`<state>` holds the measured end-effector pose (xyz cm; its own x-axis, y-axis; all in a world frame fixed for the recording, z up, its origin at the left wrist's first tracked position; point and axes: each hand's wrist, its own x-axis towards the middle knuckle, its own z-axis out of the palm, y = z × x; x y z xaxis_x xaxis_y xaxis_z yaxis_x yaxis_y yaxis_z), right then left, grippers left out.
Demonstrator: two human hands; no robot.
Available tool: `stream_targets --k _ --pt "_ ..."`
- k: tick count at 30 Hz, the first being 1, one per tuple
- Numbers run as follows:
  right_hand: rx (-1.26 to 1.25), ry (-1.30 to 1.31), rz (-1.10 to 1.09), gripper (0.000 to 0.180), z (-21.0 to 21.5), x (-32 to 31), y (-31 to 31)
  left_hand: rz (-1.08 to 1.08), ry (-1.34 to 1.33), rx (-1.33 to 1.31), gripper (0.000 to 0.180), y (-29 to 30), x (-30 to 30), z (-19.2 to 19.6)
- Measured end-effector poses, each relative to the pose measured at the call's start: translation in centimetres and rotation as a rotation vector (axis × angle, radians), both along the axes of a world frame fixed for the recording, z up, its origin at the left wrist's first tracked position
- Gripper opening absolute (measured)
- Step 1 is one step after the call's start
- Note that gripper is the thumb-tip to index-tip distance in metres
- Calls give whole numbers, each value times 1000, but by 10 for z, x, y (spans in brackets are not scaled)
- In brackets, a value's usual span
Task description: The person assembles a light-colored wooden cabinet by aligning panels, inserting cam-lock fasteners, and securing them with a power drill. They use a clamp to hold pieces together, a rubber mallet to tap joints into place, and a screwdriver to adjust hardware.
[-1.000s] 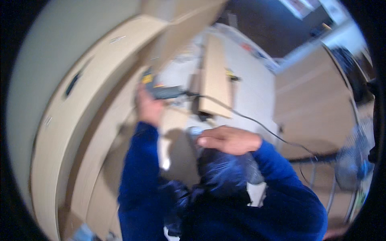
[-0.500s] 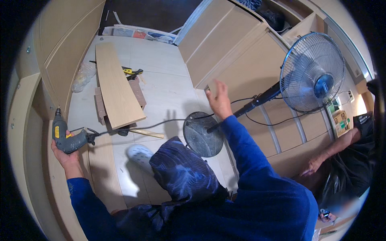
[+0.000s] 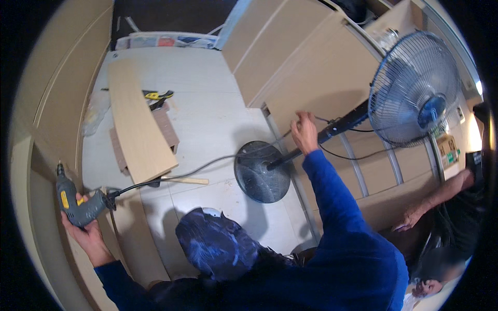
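My left hand (image 3: 89,236) grips a grey corded drill (image 3: 79,201) with yellow marks. Its bit points away from me, close to the wooden cabinet panel (image 3: 62,111) at the left. A black cord (image 3: 207,161) trails from the drill handle across the floor to the fan's side. My right hand (image 3: 305,133) is raised beside the pole of a standing fan (image 3: 340,127), fingers loosely bent and apart. The cord passes close to it; whether they touch I cannot tell.
A long light board (image 3: 137,119) lies over a brown piece (image 3: 168,127), with yellow-black pliers (image 3: 158,95) and a wooden handle (image 3: 187,181) near it. The fan base (image 3: 262,173) stands on the tiles. At the right, another person's arm (image 3: 438,199) rests low.
My right hand has shifted right toward the fan pole, its fingers bending more. The drill in my left hand has come lower and left in view. The view itself has tilted slightly.
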<state>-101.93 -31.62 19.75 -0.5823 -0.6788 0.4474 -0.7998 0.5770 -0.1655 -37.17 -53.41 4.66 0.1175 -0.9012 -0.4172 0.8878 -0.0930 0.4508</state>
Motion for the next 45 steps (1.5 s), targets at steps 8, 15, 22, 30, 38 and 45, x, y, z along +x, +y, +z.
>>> stream_targets --k 8,15,22,30,38,45 --pt "-121 438 -16 36 73 -102 -135 -246 38 -194 55 43 -92 55" --pt "-333 801 261 49 299 -53 -206 -361 99 -317 59 70 -123 108" --pt "-525 807 406 49 453 -33 -188 -302 232 -421 59 90 -131 133" --pt "399 513 -525 38 473 -101 -165 -340 187 -559 59 97 -120 141" --pt "-351 -499 -271 41 399 -196 -225 -320 128 -475 60 105 -116 154" --pt "799 601 -501 39 394 -229 -248 -359 65 -346 63 88 -123 156"
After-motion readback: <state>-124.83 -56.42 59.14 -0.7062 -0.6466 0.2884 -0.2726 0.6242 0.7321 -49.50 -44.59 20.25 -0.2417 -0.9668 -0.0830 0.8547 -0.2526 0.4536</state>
